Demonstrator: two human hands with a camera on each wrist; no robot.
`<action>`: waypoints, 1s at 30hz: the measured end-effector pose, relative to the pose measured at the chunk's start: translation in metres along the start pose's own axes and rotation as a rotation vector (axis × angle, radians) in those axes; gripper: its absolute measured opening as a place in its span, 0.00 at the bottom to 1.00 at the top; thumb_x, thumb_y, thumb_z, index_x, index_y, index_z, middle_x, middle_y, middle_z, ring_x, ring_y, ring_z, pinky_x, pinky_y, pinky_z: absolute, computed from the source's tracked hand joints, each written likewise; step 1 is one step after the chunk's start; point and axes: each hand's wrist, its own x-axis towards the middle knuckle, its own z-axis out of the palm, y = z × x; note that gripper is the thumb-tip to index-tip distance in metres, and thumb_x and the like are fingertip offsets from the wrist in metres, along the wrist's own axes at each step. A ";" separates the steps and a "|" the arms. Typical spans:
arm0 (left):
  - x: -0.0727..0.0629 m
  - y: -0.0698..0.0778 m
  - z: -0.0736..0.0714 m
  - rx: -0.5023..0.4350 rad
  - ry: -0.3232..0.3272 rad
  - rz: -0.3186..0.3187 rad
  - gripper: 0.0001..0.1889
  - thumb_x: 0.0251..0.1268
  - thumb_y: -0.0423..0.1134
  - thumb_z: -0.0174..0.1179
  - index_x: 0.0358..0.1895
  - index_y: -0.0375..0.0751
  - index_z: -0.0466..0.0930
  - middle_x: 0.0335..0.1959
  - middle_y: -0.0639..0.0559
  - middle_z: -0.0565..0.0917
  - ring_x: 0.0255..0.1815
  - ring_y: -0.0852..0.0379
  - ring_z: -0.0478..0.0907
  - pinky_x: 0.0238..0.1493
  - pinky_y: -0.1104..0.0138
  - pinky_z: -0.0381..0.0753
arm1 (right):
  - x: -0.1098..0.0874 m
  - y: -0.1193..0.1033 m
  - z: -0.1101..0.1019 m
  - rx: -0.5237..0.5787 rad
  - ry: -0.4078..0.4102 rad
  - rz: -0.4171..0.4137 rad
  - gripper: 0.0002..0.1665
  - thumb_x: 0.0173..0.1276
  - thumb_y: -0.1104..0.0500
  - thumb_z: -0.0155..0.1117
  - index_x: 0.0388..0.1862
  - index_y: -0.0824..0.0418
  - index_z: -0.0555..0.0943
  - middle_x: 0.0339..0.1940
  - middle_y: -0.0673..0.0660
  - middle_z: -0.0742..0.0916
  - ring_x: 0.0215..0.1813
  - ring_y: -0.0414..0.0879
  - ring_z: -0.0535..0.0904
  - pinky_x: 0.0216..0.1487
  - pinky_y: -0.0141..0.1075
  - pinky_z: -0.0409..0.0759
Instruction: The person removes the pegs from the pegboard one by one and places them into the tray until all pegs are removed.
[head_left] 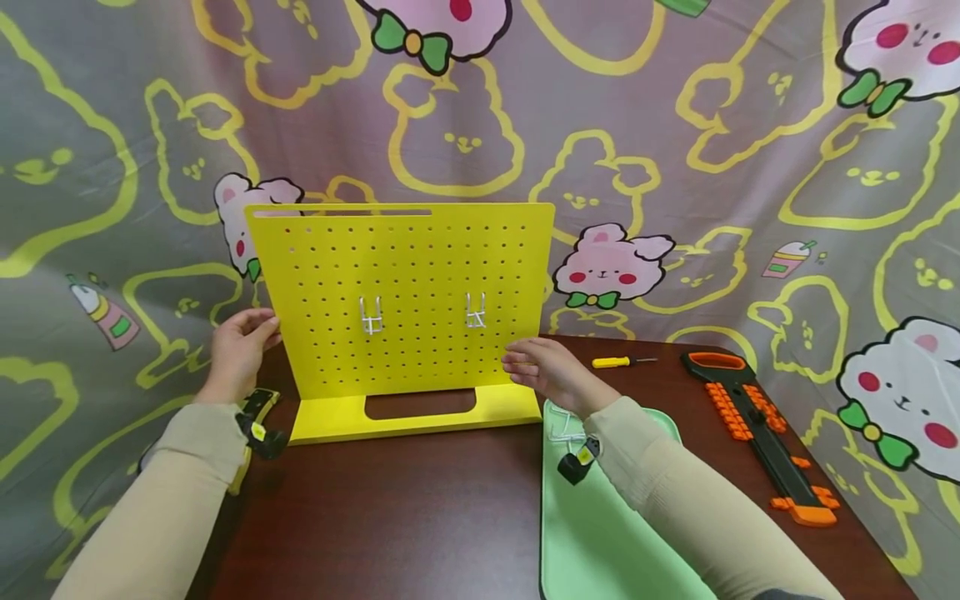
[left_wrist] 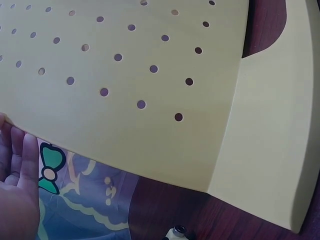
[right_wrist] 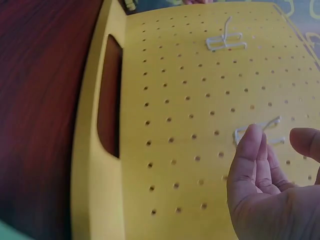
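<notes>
A yellow pegboard (head_left: 420,267) stands upright on its base with two white wire hooks on it: a left hook (head_left: 371,317) and a right hook (head_left: 476,312). At the board's left edge, my left hand (head_left: 238,350) pinches the rim; in the left wrist view its fingers (left_wrist: 29,155) reach just behind that edge. My right hand (head_left: 551,371) is by the board's lower right side, holding nothing. In the right wrist view its thumb and fingers are apart, with a fingertip (right_wrist: 250,137) overlapping the right hook in the picture.
A green tray (head_left: 600,533) with white wire hooks (head_left: 564,425) lies under my right forearm. Behind it are a yellow-handled screwdriver (head_left: 611,362) and a black-and-orange tool holder (head_left: 772,446). A patterned curtain (head_left: 465,125) hangs behind the brown table (head_left: 390,517).
</notes>
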 end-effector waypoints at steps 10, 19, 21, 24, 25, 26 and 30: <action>0.000 0.000 0.000 -0.029 0.003 -0.008 0.05 0.80 0.37 0.57 0.51 0.48 0.80 0.46 0.56 0.77 0.44 0.61 0.76 0.46 0.80 0.81 | 0.028 -0.012 0.034 0.131 0.077 0.040 0.23 0.82 0.56 0.57 0.69 0.67 0.71 0.50 0.61 0.84 0.43 0.46 0.84 0.52 0.34 0.86; 0.001 0.000 0.001 -0.029 0.005 0.002 0.07 0.80 0.36 0.57 0.53 0.45 0.80 0.45 0.57 0.77 0.44 0.61 0.76 0.46 0.79 0.81 | 0.039 -0.015 0.044 0.260 0.109 0.040 0.14 0.82 0.60 0.57 0.58 0.67 0.77 0.47 0.59 0.84 0.35 0.41 0.80 0.38 0.26 0.82; 0.001 0.000 0.001 -0.027 0.003 0.006 0.07 0.80 0.36 0.57 0.53 0.45 0.80 0.45 0.57 0.77 0.44 0.61 0.77 0.45 0.80 0.81 | 0.039 -0.016 0.043 0.287 0.113 0.053 0.12 0.82 0.61 0.58 0.56 0.67 0.78 0.45 0.58 0.84 0.34 0.41 0.79 0.36 0.26 0.81; 0.000 0.000 0.001 -0.011 -0.001 0.005 0.08 0.80 0.37 0.56 0.54 0.44 0.79 0.45 0.58 0.76 0.45 0.62 0.76 0.49 0.78 0.81 | 0.039 -0.016 0.043 0.315 0.107 0.067 0.09 0.82 0.61 0.57 0.53 0.66 0.78 0.41 0.57 0.84 0.33 0.40 0.79 0.35 0.26 0.81; 0.000 0.000 0.001 -0.003 -0.001 0.004 0.08 0.80 0.37 0.56 0.55 0.44 0.79 0.46 0.58 0.76 0.45 0.62 0.77 0.50 0.77 0.82 | 0.038 -0.016 0.043 0.323 0.101 0.069 0.08 0.82 0.62 0.56 0.52 0.66 0.78 0.40 0.56 0.84 0.33 0.40 0.79 0.34 0.26 0.80; -0.001 0.000 0.001 0.002 -0.001 0.004 0.08 0.81 0.38 0.56 0.55 0.45 0.79 0.46 0.58 0.76 0.46 0.62 0.77 0.52 0.75 0.82 | 0.038 -0.016 0.044 0.327 0.096 0.069 0.08 0.82 0.62 0.56 0.52 0.66 0.78 0.39 0.56 0.84 0.32 0.40 0.78 0.34 0.26 0.80; -0.002 0.001 0.000 0.011 0.000 0.001 0.07 0.81 0.38 0.55 0.54 0.46 0.79 0.47 0.57 0.76 0.46 0.61 0.77 0.55 0.73 0.81 | 0.033 -0.017 0.047 0.317 0.069 0.061 0.13 0.82 0.63 0.55 0.58 0.69 0.76 0.39 0.55 0.84 0.32 0.39 0.78 0.35 0.25 0.80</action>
